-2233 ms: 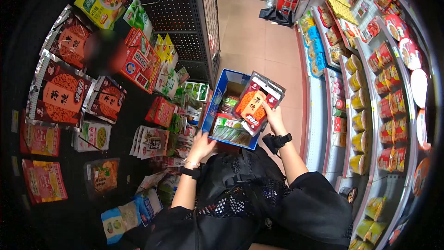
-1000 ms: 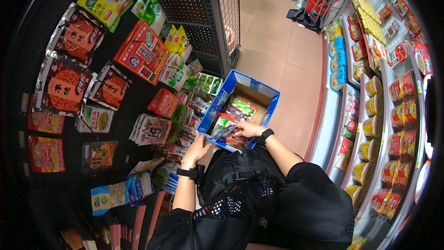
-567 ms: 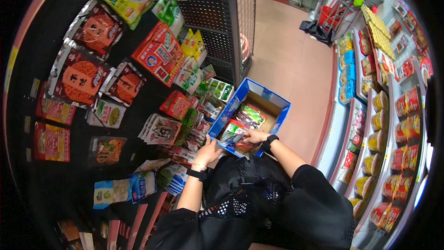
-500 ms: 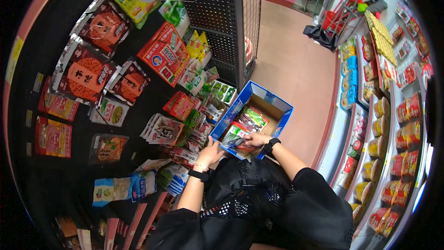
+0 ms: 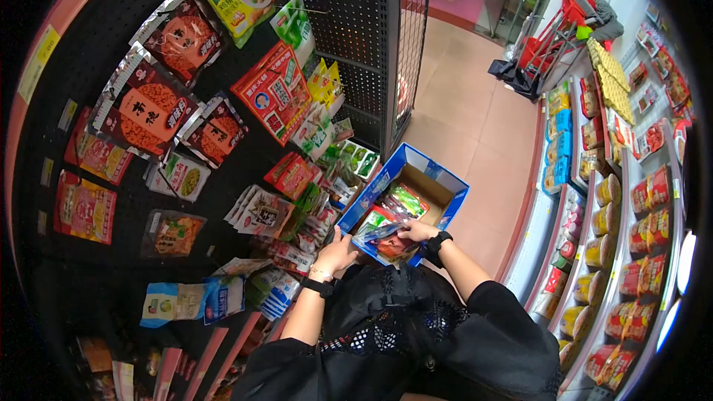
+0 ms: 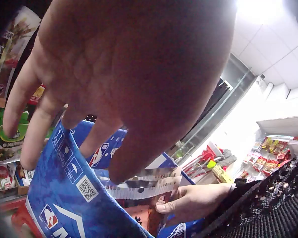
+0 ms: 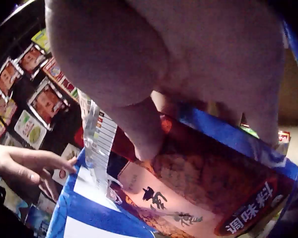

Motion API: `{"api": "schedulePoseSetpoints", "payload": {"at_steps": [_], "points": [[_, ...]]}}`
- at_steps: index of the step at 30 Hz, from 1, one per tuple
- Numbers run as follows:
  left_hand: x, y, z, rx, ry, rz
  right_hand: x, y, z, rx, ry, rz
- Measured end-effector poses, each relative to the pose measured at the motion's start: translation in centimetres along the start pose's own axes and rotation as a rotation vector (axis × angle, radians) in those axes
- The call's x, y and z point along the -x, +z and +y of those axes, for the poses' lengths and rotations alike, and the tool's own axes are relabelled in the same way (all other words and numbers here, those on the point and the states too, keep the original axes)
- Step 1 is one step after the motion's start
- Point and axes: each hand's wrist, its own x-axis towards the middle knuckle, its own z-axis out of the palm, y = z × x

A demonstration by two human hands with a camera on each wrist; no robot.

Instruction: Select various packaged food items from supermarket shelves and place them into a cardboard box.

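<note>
A blue cardboard box (image 5: 382,180) sits low in front of the person, with several flat packets (image 5: 407,202) inside. At its near left corner the left hand (image 5: 336,254) grips the rim; in the left wrist view this hand (image 6: 129,74) has fingers on both sides of the box wall (image 6: 72,173). The right hand (image 5: 421,232) is inside the near end and pinches a dark red and orange seasoning packet (image 5: 388,241). In the right wrist view the packet (image 7: 174,193) leans along the box wall under the right hand (image 7: 164,64), its fingertips partly hidden.
Hanging packets (image 5: 148,113) cover the dark pegboard on the left, with more packets (image 5: 260,209) low beside the box. Right of the box runs the tiled aisle floor (image 5: 475,126), then shelves with yellow cups (image 5: 596,252). A red cart (image 5: 553,37) stands farther back.
The right hand has lowered the seasoning packet from above the box into its near end. The left hand stays at the near left corner. The head view has shifted, showing the box farther right.
</note>
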Motion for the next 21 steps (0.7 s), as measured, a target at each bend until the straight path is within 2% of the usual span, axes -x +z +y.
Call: {"api": "schedulePoseSetpoints", "payload": {"at_steps": [1, 2, 4, 6, 7, 8, 10, 11, 12, 14, 16, 17, 18, 21], "points": [[0.1, -0.1, 0.1, 0.005, -0.007, -0.010, 0.5, -0.2, -0.4, -0.097, 0.026, -0.019], [0.1, -0.1, 0.1, 0.007, -0.008, -0.003, 0.9, -0.3, -0.9, -0.163, 0.209, -0.049], [0.1, -0.1, 0.1, -0.007, 0.001, -0.006, 0.1, 0.3, 0.3, -0.093, 0.223, -0.022], [0.0, -0.1, 0.0, -0.010, -0.003, -0.011, -0.6, 1.3, 2.2, -0.234, -0.058, -0.008], [-0.1, 0.2, -0.1, -0.021, -0.002, -0.010, -0.9, 1.7, 2.5, -0.238, -0.012, -0.014], [-0.3, 0.4, -0.2, -0.032, 0.000, -0.009, -0.9, 2.1, 2.9, -0.106, 0.009, 0.066], [-0.4, 0.4, -0.2, -0.042, -0.005, -0.006, 0.4, 1.7, 1.1, -0.045, 0.115, 0.054], [-0.3, 0.3, 0.0, -0.046, -0.015, -0.027, 1.0, 1.7, 0.5, -0.047, 0.041, 0.078], [-0.3, 0.1, 0.1, -0.051, -0.024, -0.047, 1.2, 1.9, 0.3, 0.162, -0.010, 0.106], [-1.1, 0.4, -0.7, -0.060, -0.014, -0.029, 2.3, 3.4, 0.4, 0.371, -0.046, 0.276], [-1.8, -0.5, -1.2, -0.035, 0.119, 0.005, 4.0, 4.3, -1.2, 0.541, 0.025, 0.338], [-2.0, -2.0, -1.1, 0.031, 0.116, 0.000, 4.2, 4.9, -1.1, 0.641, -0.047, 0.379], [-3.1, -2.4, -2.0, 0.076, 0.089, 0.059, 4.1, 5.4, -0.8, 0.663, -0.063, 0.376], [-3.7, -7.8, -1.2, 0.211, 0.284, 0.646, 4.1, 4.7, -1.9, 0.628, -0.005, 0.372]]}}
